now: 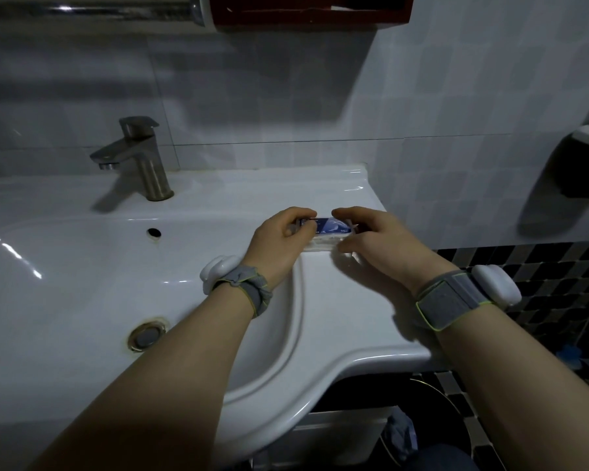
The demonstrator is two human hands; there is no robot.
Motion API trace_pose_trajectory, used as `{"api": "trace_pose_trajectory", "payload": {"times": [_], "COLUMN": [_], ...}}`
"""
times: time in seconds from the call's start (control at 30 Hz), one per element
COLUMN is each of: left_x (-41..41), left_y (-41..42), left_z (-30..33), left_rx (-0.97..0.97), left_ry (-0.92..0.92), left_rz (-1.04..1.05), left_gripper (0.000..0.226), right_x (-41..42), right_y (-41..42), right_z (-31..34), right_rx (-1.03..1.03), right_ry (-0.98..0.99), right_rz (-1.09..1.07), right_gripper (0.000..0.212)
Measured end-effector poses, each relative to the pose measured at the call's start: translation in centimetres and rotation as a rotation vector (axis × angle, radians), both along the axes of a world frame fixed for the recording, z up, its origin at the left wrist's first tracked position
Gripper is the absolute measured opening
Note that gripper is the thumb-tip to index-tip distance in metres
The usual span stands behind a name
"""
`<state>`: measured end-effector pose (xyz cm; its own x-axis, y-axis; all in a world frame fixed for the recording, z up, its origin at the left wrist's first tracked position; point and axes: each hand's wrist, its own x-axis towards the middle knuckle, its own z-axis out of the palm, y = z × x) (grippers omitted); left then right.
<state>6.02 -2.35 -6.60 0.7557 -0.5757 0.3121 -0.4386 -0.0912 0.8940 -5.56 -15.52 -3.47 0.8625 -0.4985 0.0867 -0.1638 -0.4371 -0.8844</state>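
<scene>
— Where the white washbasin (320,300) flattens into a ledge to the right of the bowl, what is being done?

— The left hand (279,239) and the right hand (378,239) are closed on a small blue-and-white packet (327,227). It is held on or just above that ledge; which cannot be told. Its left end is pinched under curled left fingers, and its right end is gripped likewise by the right. Opening it is judged to be the step in hand.

— What is called for next?

— One end should probably be steadied while the wrapper is pulled or torn at the other. The packet is best kept over the ledge, so that nothing is dropped into the bowl.

— And the surroundings?

— Pale tiled walls (252,96) are seen behind and to the right, with a dark red cabinet (310,11) overhead. A steel tap (140,158) is mounted at the back left. A rust-ringed drain plug (147,336) is set in the bowl, with a small overflow hole (154,232) above it.
</scene>
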Motion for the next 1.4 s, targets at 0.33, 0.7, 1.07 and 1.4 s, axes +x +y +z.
{"api": "trace_pose_trajectory", "payload": {"times": [0.33,0.7,1.07,1.4], "left_x": [0.1,0.4,0.3,0.3], "left_y": [0.5,1.0,1.0,1.9], "left_z": [0.7,1.0,0.7,-0.3], "left_rx": [0.181,0.168,0.234,0.072], "left_ry": [-0.322,-0.557,-0.63,-0.417], "left_rz": [-0.047,-0.186,-0.192,-0.089], "left_gripper": [0.03,0.031,0.04,0.043], "right_x": [-0.2,-0.1,-0.1,0.2], "right_y": [0.0,0.0,-0.2,-0.5], "right_z": [0.0,-0.3,-0.5,-0.9], "right_rx": [-0.013,0.005,-0.135,-0.176], "right_ry": [-0.016,-0.061,-0.011,-0.001], "right_rz": [-0.011,0.012,0.019,0.003], "right_gripper": [0.052,0.052,0.055,0.055]}}
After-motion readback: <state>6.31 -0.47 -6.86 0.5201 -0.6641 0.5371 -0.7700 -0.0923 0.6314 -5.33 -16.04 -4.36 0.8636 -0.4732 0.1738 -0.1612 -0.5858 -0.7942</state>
